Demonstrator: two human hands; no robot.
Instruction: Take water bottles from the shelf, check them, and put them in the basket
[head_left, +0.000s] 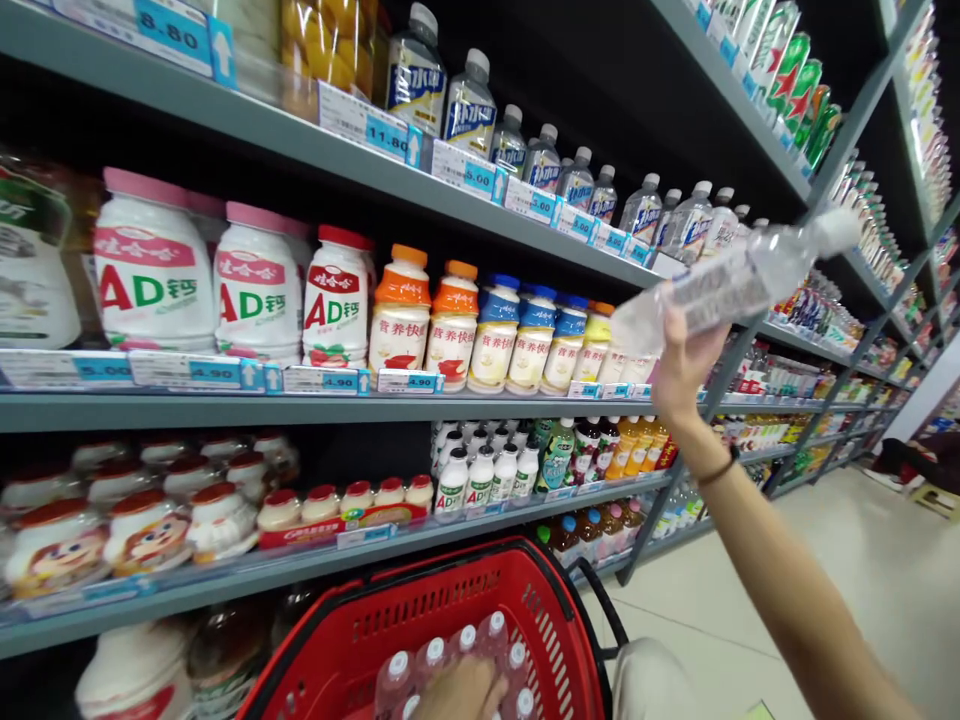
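My right hand (690, 365) is raised in front of the middle shelves, closed around the lower part of a clear plastic bottle (724, 285). The bottle is tilted, its white cap up and to the right, and its label is blurred. Low in the view, my left hand (463, 688) reaches into a red shopping basket (352, 600). Its fingers curl down among several upright bottles with white caps (496, 635); what they grip is hidden. Similar clear bottles with blue-and-white labels (471, 105) stand in a row on the upper shelf.
White AD bottles (154, 265) and orange-capped drink bottles (400, 315) line the shelf below. Small white bottles (453, 480) and red-lidded jars (146, 530) fill a lower one. Price tags (461, 170) run along the shelf edges. Pale floor (720, 600) extends to the right.
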